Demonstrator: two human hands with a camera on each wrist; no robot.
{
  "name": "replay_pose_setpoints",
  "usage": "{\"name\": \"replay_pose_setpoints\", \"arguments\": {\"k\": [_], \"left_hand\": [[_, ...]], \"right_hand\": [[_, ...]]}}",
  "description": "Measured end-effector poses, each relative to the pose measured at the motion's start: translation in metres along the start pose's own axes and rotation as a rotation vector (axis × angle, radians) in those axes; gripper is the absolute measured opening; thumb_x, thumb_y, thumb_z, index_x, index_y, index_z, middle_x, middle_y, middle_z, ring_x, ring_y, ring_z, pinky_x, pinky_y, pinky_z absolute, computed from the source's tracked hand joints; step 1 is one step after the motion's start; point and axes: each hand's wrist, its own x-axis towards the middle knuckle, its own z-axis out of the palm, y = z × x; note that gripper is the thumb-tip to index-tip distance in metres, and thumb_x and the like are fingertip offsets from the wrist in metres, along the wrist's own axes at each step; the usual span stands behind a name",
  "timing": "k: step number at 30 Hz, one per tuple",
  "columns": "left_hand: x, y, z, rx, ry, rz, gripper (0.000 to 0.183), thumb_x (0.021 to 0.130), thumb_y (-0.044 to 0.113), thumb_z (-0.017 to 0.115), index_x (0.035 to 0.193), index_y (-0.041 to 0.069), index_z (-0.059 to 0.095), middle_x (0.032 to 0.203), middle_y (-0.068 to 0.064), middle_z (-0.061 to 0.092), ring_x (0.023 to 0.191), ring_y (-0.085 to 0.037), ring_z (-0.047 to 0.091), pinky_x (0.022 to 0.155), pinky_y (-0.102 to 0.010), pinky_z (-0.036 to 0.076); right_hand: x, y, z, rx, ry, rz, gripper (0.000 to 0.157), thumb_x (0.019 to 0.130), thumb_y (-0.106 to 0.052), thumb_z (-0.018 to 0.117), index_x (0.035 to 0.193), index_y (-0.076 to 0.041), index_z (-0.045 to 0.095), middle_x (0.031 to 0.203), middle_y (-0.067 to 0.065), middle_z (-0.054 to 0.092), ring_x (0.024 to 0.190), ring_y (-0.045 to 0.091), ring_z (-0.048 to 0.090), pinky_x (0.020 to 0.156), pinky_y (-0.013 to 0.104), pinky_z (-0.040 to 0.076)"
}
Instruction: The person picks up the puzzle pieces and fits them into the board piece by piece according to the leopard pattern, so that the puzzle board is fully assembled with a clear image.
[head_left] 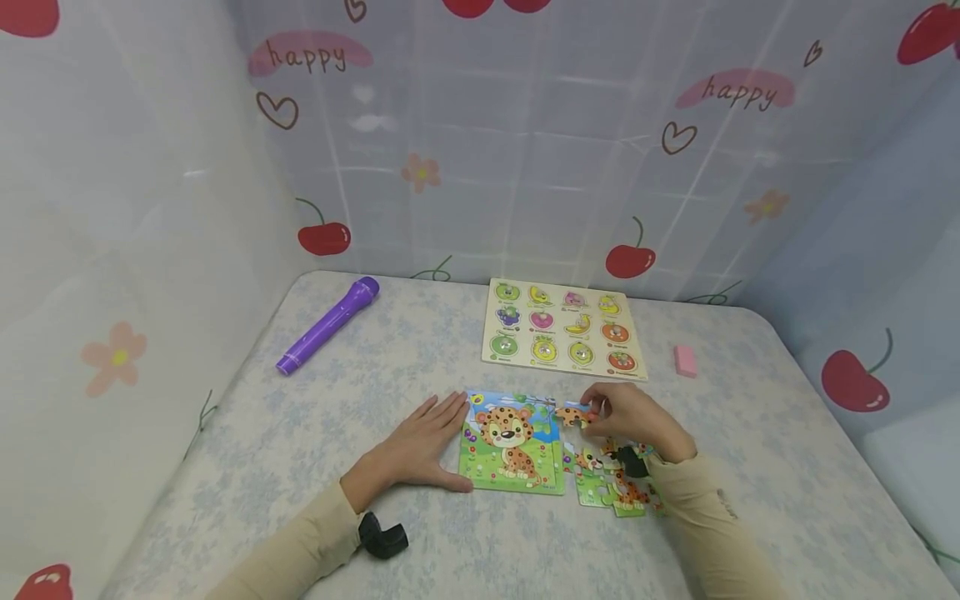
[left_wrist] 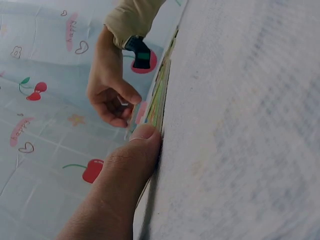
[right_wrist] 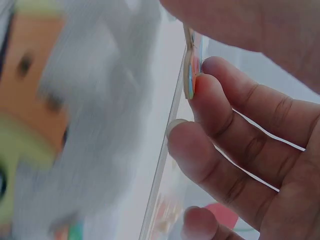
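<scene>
The thin, orange, dark-spotted, wooden-looking jigsaw piece (head_left: 572,415), pinched at one end between the right hand's (head_left: 632,418) thumb and fingers, should prove light and stiff, best taken by its edges, while the spread left hand (head_left: 420,443) touches the square, leopard-printed board (head_left: 510,442).

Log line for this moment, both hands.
left hand: touching edge of leopard board | right hand: pinching puzzle piece | other pieces: beside board, on table

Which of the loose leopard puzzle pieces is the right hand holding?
The orange-spotted piece beside the upper right corner of the leopard picture: the right hand pinches it, while the other loose pieces lie closer to the person.
</scene>
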Motion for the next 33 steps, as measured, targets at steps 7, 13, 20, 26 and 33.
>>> {"name": "replay_pose_setpoints", "arguments": {"k": [7, 13, 20, 26, 33], "left_hand": [[-0.001, 0.000, -0.001, -0.008, 0.001, 0.002, 0.123, 0.073, 0.086, 0.049, 0.157, 0.005, 0.010, 0.165, -0.009, 0.008, 0.154, -0.022, 0.008, 0.125, -0.045, 0.010], [0.000, 0.000, 0.000, -0.016, 0.001, 0.009, 0.123, 0.073, 0.086, 0.049, 0.157, 0.005, 0.011, 0.165, -0.010, 0.009, 0.154, -0.023, 0.009, 0.125, -0.046, 0.010], [-0.001, -0.001, 0.001, -0.019, -0.003, 0.005, 0.123, 0.073, 0.087, 0.049, 0.157, 0.006, 0.011, 0.166, -0.009, 0.007, 0.154, -0.023, 0.008, 0.125, -0.045, 0.010], [0.000, -0.001, 0.000, -0.019, -0.006, -0.001, 0.122, 0.074, 0.086, 0.049, 0.157, 0.006, 0.009, 0.166, -0.008, 0.007, 0.154, -0.022, 0.007, 0.125, -0.045, 0.009], [0.001, -0.001, 0.001, 0.001, -0.022, -0.019, 0.123, 0.073, 0.088, 0.047, 0.158, 0.009, 0.006, 0.166, -0.005, 0.003, 0.154, -0.019, 0.003, 0.125, -0.043, 0.008]], "right_hand": [[0.013, -0.019, 0.009, -0.042, 0.021, -0.043, 0.033, 0.073, -0.019, 0.086, 0.100, -0.010, 0.069, 0.080, -0.001, 0.063, 0.062, 0.010, 0.048, 0.054, 0.023, 0.042], [0.023, -0.035, 0.018, -0.098, 0.031, -0.061, 0.032, 0.074, -0.021, 0.085, 0.101, -0.012, 0.070, 0.079, -0.004, 0.062, 0.061, 0.010, 0.046, 0.057, 0.025, 0.041], [0.032, -0.051, 0.026, -0.162, 0.018, -0.092, 0.034, 0.074, -0.025, 0.085, 0.102, -0.013, 0.070, 0.078, -0.007, 0.062, 0.064, 0.009, 0.047, 0.061, 0.026, 0.042], [0.039, -0.059, 0.033, -0.181, 0.013, -0.095, 0.037, 0.074, -0.028, 0.085, 0.105, -0.014, 0.071, 0.081, -0.008, 0.064, 0.065, 0.007, 0.049, 0.059, 0.025, 0.043], [0.049, -0.065, 0.038, -0.183, 0.013, -0.080, 0.037, 0.073, -0.029, 0.086, 0.105, -0.016, 0.071, 0.081, -0.008, 0.064, 0.064, 0.008, 0.050, 0.058, 0.026, 0.043]]}}
